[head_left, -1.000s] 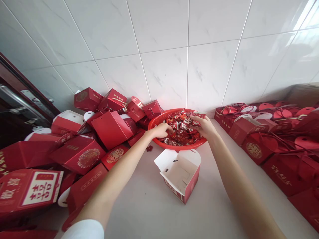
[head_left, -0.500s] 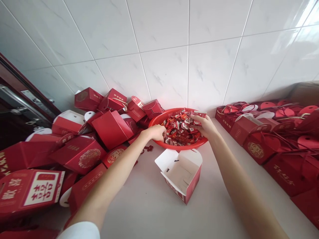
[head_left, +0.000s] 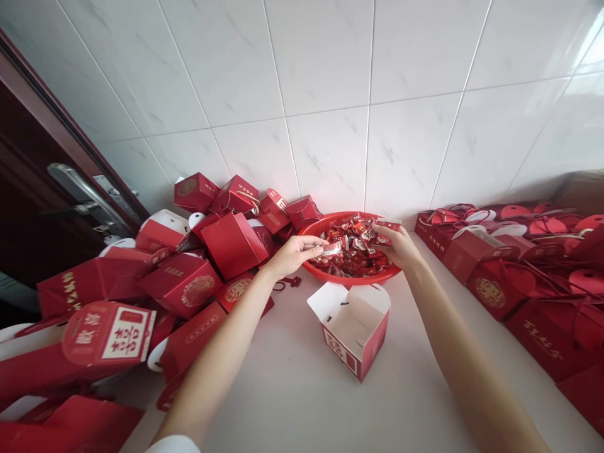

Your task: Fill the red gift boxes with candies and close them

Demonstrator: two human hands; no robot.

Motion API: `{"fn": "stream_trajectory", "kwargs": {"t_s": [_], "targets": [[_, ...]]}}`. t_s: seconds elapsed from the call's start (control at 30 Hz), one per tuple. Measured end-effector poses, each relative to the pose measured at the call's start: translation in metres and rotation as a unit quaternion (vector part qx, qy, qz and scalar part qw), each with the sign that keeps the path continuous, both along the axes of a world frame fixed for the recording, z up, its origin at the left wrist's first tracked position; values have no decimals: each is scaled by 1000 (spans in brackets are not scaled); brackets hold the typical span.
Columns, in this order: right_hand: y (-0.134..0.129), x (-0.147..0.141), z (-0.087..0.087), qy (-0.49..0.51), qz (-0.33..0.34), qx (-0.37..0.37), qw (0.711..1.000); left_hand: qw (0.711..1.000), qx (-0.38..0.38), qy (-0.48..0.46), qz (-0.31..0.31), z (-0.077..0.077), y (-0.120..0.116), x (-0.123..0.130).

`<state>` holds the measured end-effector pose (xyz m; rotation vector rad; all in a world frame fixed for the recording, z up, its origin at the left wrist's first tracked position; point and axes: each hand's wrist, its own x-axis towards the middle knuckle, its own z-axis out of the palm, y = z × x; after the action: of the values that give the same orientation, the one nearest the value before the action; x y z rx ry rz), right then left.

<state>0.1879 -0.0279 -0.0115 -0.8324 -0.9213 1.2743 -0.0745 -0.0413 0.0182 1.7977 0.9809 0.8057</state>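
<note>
A red plastic basket (head_left: 325,277) full of red wrapped candies (head_left: 361,255) stands against the wall. At its left side my left hand (head_left: 295,255) pinches a wrapped candy (head_left: 331,250) between thumb and fingers, above the pile. My right hand (head_left: 399,245) is over the basket's right side, its fingers closed on a small red packet (head_left: 387,223). In front of the basket stands an open-topped red gift box (head_left: 361,346), its white inside showing and its flaps spread; no candy shows in it.
Many red gift boxes (head_left: 184,283) lie heaped on the left, and several rows of them with ribbons (head_left: 523,289) stand on the right. White tiles (head_left: 325,157) rise behind. A dark door with a metal handle (head_left: 87,195) is at the far left.
My left hand has risen from the candies and now shows a wrapped candy in its fingers. My right hand stays at the basket's right side. The whole view has shifted slightly.
</note>
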Motion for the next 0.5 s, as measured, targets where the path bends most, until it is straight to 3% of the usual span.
{"fn": "stream_trajectory", "kwargs": {"t_s": [0.2,0.33,0.43,0.5], "targets": [[-30,-4,12,-19,47,-7,999,998,42,-14,-54,7,-33,5],[-57,-5,26,-49,51,10,997,988,76,33,-127,11,-47,6],[-75,-7,38,-136,83,59,985,978,70,95,-170,13,-53,6],[-84,-8,45,-220,101,99,965,976,86,127,-155,16,-55,5]]}}
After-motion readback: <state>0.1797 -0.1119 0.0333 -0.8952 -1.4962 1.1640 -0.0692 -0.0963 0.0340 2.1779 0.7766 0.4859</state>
